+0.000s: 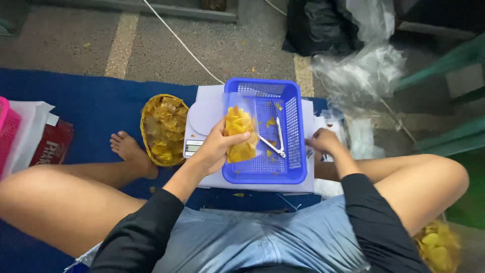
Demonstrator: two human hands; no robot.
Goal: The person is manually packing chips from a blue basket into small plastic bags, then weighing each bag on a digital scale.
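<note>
My left hand grips a small clear plastic bag of yellow chips, held upright over the near left part of a blue plastic basket. The basket sits on a white digital scale and holds metal tongs and a few chip crumbs. My right hand rests to the right of the basket, fingers curled on a stack of clear plastic bags; I cannot tell whether it grips one.
A woven bowl of yellow chips stands left of the scale, next to my bare foot. Loose clear plastic and a black bag lie at the back right. Another bag of chips sits by my right knee. A blue mat covers the floor.
</note>
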